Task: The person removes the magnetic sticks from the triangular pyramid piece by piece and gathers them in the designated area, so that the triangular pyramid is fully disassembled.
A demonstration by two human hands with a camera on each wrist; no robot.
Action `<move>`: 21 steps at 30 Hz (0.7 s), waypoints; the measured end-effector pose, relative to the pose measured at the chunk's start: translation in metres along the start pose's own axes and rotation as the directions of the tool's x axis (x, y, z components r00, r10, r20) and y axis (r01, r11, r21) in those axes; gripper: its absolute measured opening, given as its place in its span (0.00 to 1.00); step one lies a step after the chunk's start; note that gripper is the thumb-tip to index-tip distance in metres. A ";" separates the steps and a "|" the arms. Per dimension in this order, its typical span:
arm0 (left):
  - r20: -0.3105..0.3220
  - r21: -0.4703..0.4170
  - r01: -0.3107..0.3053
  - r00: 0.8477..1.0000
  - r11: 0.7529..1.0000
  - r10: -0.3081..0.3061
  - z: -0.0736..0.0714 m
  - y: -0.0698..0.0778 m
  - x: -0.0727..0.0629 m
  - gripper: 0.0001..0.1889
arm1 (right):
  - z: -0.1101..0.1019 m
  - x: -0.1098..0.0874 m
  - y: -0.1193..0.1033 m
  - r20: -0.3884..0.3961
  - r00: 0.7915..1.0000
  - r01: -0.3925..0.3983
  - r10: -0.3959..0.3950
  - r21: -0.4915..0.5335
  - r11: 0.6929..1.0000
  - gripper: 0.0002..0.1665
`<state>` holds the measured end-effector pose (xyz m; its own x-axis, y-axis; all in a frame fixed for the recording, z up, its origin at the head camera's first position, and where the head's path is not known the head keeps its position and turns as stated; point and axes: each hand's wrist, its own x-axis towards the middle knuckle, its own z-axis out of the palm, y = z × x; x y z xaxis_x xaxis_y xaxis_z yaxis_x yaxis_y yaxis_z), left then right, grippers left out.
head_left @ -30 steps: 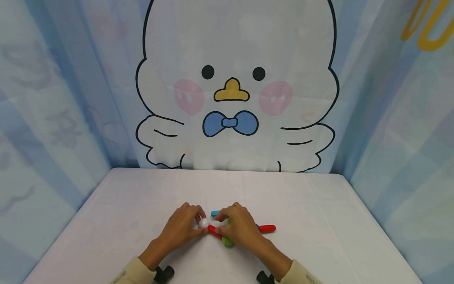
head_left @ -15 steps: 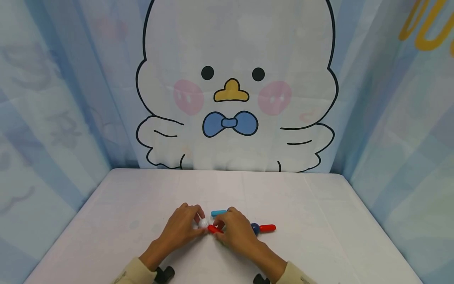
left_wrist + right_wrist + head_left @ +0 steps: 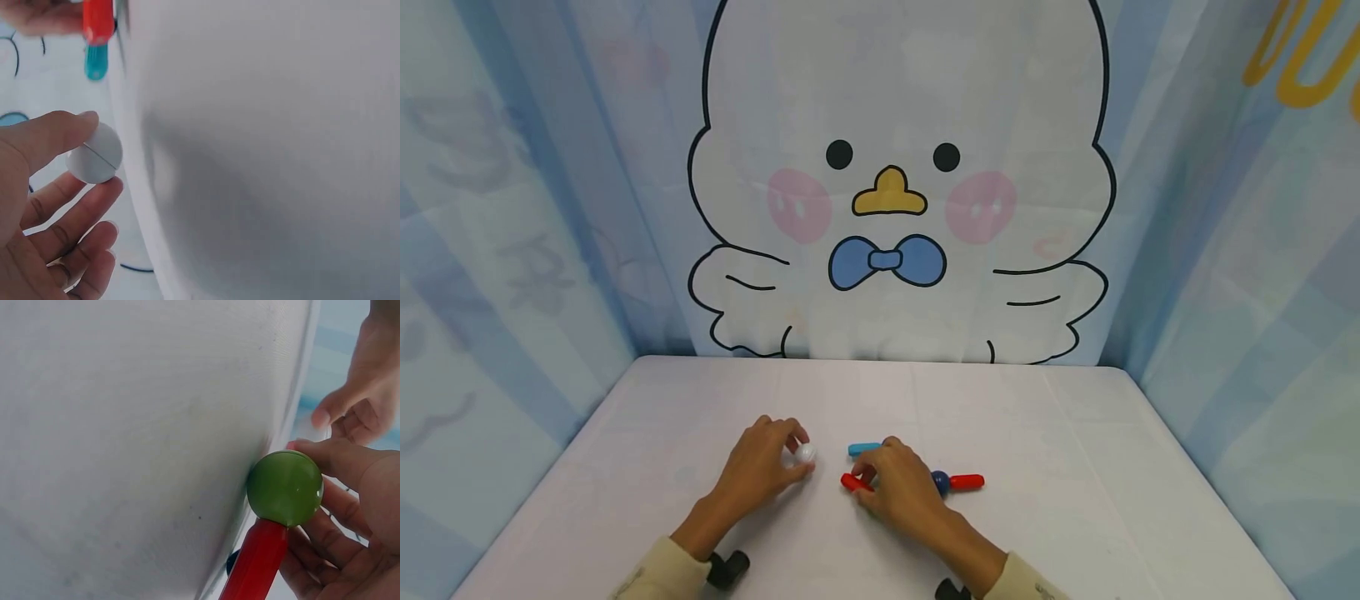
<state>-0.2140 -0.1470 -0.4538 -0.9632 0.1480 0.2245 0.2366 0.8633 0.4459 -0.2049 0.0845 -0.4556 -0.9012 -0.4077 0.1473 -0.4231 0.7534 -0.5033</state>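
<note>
Between thumb and fingertips, my left hand [image 3: 763, 458] pinches a white ball [image 3: 805, 453]; the left wrist view shows a thin seam line across this ball [image 3: 97, 155]. My right hand [image 3: 901, 487] pinches a red rod [image 3: 853, 482], its rounded end poking out to the left. A glossy green ball [image 3: 285, 487] sits by the right thumb in the right wrist view, hidden under the hand from above. Another red rod [image 3: 257, 559] joins this green ball from below. The white ball is apart from the pinched rod's end.
Behind the right hand lies a light-blue rod [image 3: 863, 449], partly covered. To the right, a dark-blue ball [image 3: 940, 482] has a red rod [image 3: 967, 482] sticking out. They rest on a white-covered table [image 3: 1037, 433] before a printed curtain [image 3: 895, 100].
The left hand has drawn the white ball left and away from the red rod's end. The right hand first shifted slightly left onto the red rod, covering the green ball, then stayed there.
</note>
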 end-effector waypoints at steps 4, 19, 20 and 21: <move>-0.011 -0.002 -0.002 1.000 1.000 0.002 -0.013 -0.020 0.003 0.17 | 0.000 0.000 0.000 0.002 1.000 -0.006 0.006 0.015 1.000 0.11; 0.064 -0.054 0.135 0.989 0.989 -0.132 -0.040 -0.071 0.019 0.17 | -0.001 -0.002 -0.001 0.012 1.000 -0.011 0.010 0.043 0.999 0.11; 0.064 -0.053 0.138 0.989 0.989 -0.135 -0.040 -0.073 0.020 0.17 | -0.001 -0.002 -0.001 0.013 1.000 -0.011 0.011 0.045 0.999 0.11; 0.065 -0.054 0.143 0.988 0.988 -0.139 -0.040 -0.076 0.021 0.17 | -0.001 -0.002 -0.001 0.014 1.000 -0.012 0.012 0.046 0.999 0.11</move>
<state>-0.2469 -0.2286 -0.4479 -0.9929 0.0573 0.1038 0.1032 0.8482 0.5194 -0.2031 0.0847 -0.4545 -0.9046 -0.4063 0.1292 -0.4073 0.7339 -0.5435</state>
